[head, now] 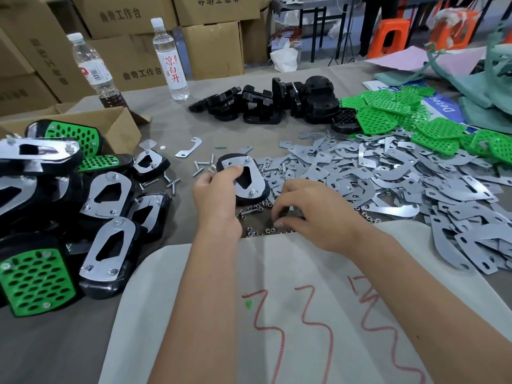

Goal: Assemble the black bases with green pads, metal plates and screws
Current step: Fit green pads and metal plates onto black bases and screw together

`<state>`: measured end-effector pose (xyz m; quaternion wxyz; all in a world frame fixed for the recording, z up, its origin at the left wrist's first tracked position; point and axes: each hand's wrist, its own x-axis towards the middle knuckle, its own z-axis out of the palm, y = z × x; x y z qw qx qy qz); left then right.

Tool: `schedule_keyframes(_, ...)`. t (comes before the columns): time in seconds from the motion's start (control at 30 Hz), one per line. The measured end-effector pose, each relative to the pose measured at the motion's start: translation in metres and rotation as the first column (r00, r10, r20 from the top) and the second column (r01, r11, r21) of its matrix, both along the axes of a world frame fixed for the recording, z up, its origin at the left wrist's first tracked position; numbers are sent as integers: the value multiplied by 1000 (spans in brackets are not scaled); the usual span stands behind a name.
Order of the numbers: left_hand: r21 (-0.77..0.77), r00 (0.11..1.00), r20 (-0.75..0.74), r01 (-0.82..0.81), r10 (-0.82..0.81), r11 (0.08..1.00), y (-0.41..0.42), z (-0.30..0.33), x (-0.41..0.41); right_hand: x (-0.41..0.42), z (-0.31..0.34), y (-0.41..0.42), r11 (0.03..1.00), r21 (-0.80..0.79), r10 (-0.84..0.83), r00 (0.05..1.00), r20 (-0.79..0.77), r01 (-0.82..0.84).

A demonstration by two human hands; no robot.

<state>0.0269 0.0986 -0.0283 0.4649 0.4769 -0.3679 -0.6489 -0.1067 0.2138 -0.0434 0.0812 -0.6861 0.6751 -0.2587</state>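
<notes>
at centre of the surface [171,128], my left grip [219,189] curls round a plate-topped black base [250,195]; my right grip [302,209], fingers bent, reaches among loose nuts [259,231], hold unclear.

Stacked cardboard boxes [213,48] printed with dark characters are lining the back left of the room. A grey cloth is covering the worktable [177,126], and two clear water bottles [170,59] are standing upright on it near the boxes. Farther back, orange plastic stools [393,34] are sitting on a pale floor beside a dark-legged table [318,15]. Even light is filling the space.
</notes>
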Motion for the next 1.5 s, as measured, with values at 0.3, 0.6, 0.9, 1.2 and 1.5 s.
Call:
schedule_keyframes(0.3, -42, 938, 137, 326, -318, 944, 4, 3, -2, -13, 4, 7, 900, -322, -148, 902, 406, 293)
schedule_keyframes(0.6, -116, 796, 306, 575, -522, 810, 23, 1, -10, -15, 0, 5, 886, -349, -191, 926, 327, 306)
schedule_keyframes(0.9, -150, 807, 273, 573, -523, 805, 27, 5, -11, -13, 4, 6, 837, -447, -164, 924, 345, 315)
schedule_keyframes(1.2, -182, 776, 344, 607, -528, 774, 29, 6, -10, -16, 2, 6, 886, -409, -86, 946, 313, 216)
schedule_keyframes(1.5, -152, 800, 295, 579, -522, 801, 34, 14, -8, -16, 3, 6, 868, -420, -79, 910, 407, 264)
